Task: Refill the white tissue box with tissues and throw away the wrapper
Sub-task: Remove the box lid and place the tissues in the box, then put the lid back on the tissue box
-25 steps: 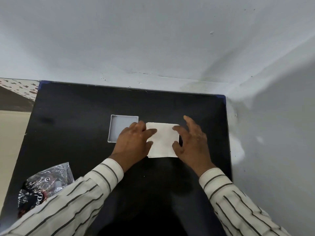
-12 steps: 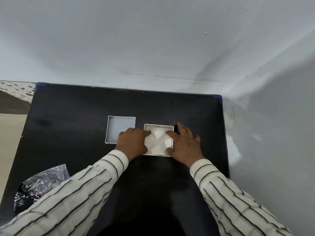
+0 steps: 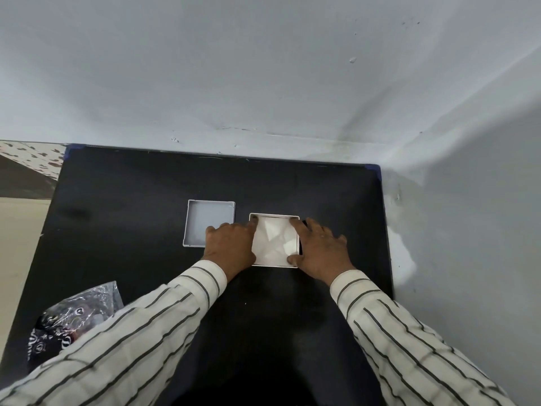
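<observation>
The white tissue box stands open on the black table, right of centre, with a stack of white tissues lying inside it. My left hand rests at the box's left side, one fingertip pressing the stack's far left corner. My right hand lies splayed at the right side, forefinger on the far right corner and thumb on the near right corner. The box's white lid lies upturned just to the left. The crumpled clear and black wrapper sits at the table's near left edge, partly behind my sleeve.
The black table fits into a corner, with a white wall behind it and another along its right edge. Its left edge drops off to a beige floor.
A second ago both hands held the tissue stack above the box. It has since gone down into the box, and my fingers now press its corners.
</observation>
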